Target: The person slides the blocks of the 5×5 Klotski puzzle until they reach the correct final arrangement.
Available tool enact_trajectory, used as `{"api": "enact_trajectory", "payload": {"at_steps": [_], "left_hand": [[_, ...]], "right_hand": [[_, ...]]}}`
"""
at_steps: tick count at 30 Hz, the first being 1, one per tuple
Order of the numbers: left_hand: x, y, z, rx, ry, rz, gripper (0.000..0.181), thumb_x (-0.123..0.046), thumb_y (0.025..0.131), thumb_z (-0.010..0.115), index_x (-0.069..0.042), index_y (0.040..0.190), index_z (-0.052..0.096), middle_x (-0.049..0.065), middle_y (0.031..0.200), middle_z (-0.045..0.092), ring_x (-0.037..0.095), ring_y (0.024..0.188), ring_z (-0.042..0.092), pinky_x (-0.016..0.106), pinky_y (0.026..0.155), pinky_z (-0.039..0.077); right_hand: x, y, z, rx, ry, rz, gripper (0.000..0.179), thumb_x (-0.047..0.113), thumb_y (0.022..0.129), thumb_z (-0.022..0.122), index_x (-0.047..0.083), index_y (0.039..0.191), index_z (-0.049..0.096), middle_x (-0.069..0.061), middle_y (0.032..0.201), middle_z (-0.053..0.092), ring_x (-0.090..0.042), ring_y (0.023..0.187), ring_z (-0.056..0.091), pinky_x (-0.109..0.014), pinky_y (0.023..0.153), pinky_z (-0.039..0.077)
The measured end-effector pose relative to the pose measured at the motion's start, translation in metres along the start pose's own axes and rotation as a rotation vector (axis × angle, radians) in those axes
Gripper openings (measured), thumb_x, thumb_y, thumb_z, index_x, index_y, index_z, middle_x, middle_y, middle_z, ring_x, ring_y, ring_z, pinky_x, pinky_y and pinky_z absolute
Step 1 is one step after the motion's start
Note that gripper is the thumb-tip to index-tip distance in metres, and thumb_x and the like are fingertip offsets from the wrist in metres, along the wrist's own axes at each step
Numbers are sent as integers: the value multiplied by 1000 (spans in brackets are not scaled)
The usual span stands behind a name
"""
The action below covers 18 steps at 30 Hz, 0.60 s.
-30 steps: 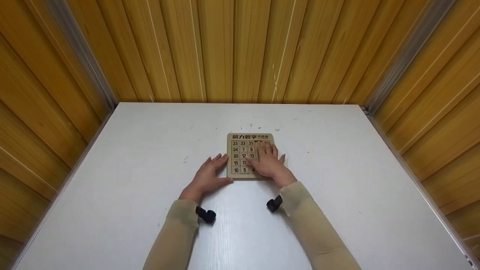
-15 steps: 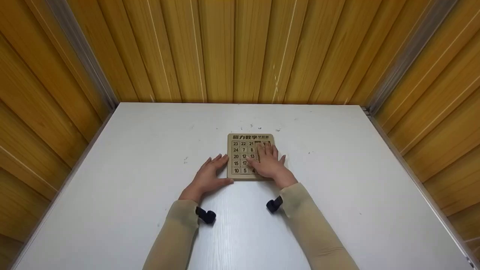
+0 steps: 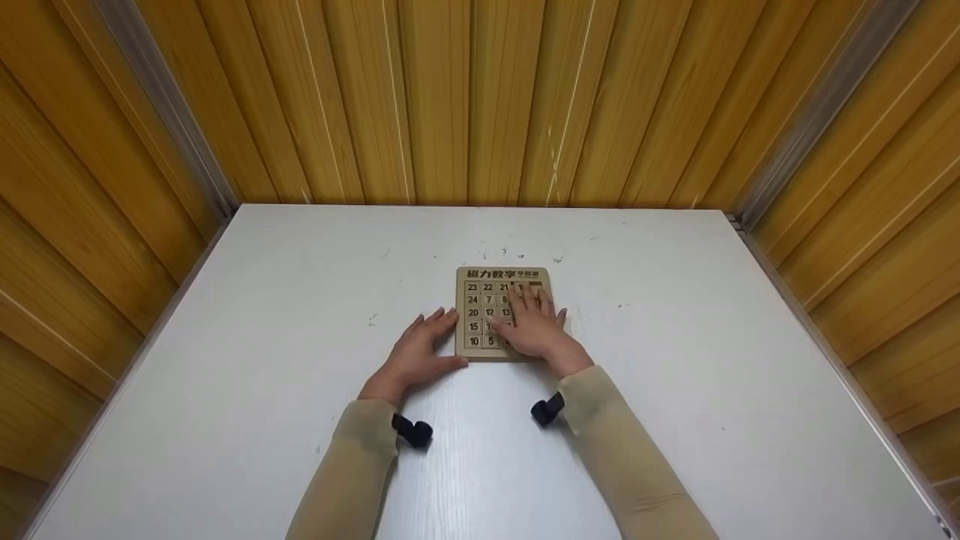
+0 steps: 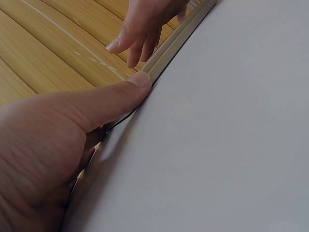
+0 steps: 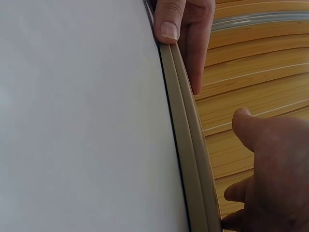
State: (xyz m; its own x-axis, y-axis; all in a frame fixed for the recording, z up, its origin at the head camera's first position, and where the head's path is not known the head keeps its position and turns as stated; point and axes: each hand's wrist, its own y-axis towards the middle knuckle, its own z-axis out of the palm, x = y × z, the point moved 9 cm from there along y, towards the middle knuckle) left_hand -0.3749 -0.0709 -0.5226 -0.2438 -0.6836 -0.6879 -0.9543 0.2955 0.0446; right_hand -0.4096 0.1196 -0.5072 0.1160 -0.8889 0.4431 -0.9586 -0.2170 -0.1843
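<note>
While the spread left hand (image 3: pixel 420 354) braces the board (image 3: pixel 491 355), the right hand (image 3: pixel 537 326) spreads over tiles (image 3: pixel 473 313). Board may skid if bracing slackens.

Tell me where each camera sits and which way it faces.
Head: on the head, forward and down at the board and table; left hand, right hand and sleeves show.
Left wrist: on that wrist, toward the board's near edge; both hands show.
Right wrist: on that wrist, toward the same edge; both hands show.
Shared by both wrist views: that edge and the left thumb.

Tan board (image 3: pixel 491 355), digits (image 3: pixel 472 313) seemingly black
</note>
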Motion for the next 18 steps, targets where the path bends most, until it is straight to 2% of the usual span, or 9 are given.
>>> {"api": "enact_trajectory", "payload": {"at_steps": [11,18], "left_hand": [[-5,-1,1,7,3,14,89,-36,83,85,-14,158,41,3,166,39,26,159,26,49,134,12],[-4,-1,-3,-2,19,31,91,-36,82,85,-13,158,41,5,165,39,27,159,28,50,134,12]], "right_hand": [[0,-5,-2,4,18,-15,90,67,100,43,15,167,11,-12,175,1,-41,161,-11,-80,121,-6],[0,-18,-11,64,1,7,89,67,101,40,15,167,9,-16,175,-1,-42,160,-11,-79,121,-8]]}}
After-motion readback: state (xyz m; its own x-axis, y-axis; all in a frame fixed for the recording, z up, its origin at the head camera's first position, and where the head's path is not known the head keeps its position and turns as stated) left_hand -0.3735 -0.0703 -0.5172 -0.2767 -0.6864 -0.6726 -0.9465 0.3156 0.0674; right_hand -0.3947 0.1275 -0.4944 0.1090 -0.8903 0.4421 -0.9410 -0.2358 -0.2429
